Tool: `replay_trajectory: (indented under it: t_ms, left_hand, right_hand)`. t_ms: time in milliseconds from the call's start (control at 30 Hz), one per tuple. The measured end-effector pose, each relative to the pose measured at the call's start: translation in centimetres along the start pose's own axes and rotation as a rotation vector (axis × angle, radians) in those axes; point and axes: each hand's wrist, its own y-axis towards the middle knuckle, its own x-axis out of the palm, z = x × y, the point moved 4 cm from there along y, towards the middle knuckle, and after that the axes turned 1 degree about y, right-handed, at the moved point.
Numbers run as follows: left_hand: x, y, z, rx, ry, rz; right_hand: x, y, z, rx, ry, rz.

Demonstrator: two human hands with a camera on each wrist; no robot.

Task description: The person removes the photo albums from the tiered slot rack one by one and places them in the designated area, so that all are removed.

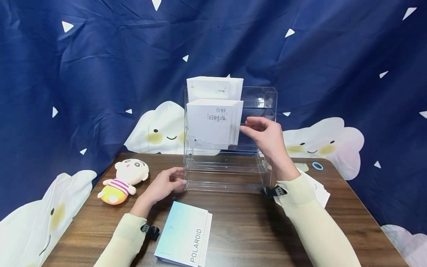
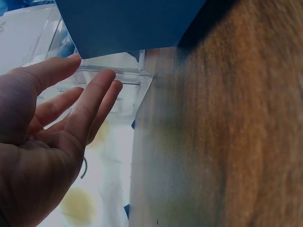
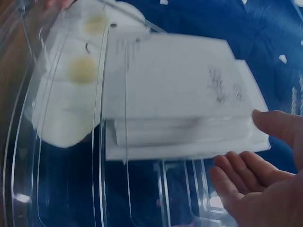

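Observation:
A clear plastic tiered rack (image 1: 230,185) stands on the wooden table. Upright in its left half are a white booklet stack with black characters (image 1: 210,124) and, higher behind it, another white booklet stack (image 1: 207,89). My right hand (image 1: 267,135) is at the front stack's right edge, thumb tip right at it. Its fingers are spread and loosely bent in the right wrist view, beside the white booklets (image 3: 175,80). My left hand (image 1: 166,185) rests its fingertips at the rack's lower left side. In the left wrist view those fingers (image 2: 92,104) are extended near the clear plastic edge.
A pale blue and white stack marked POLAROID (image 1: 183,233) lies at the front of the table. A plush doll (image 1: 123,181) lies at left. White cards (image 1: 318,189) and a blue ring (image 1: 317,165) lie at right. A blue cloud-patterned curtain (image 1: 100,55) hangs behind.

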Motion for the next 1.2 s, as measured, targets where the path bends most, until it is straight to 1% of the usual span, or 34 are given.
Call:
replay_trajectory:
  t_ms: [133,267,433,567,733,833,967,1200]
  left_hand:
    - [0.0,0.1,-0.1,0.003,0.013,0.012]
    - [0.0,0.2,-0.3,0.014,0.015,0.012]
    - [0.1,0.2,-0.3,0.005,-0.005,0.01]
    - [0.1,0.2,-0.3,0.007,-0.009,0.004]
    - [0.1,0.1,-0.2,0.0,-0.004,0.007]
    - [0.0,0.1,-0.2,-0.006,-0.001,0.013]
    - [0.1,0.1,-0.2,0.002,0.003,0.009]
    - [0.0,0.0,-0.1,-0.003,0.007,0.012]
  right_hand:
    - [-0.1,1.5,0.7,0.002,0.037,0.032]
    - [0.4,2.7,1.3,-0.005,0.096,0.039]
    - [1.3,4.0,2.0,-0.024,0.146,-0.001]
    - [2.0,4.6,2.2,-0.029,0.199,-0.029]
    - [2.7,5.2,1.8,-0.027,0.235,-0.04]
    - [3.1,5.5,1.4,-0.034,0.258,-0.033]
    - [3.3,5.9,0.8,-0.044,0.287,-0.022]
    - [3.5,6.4,0.0,-0.049,0.286,-0.01]
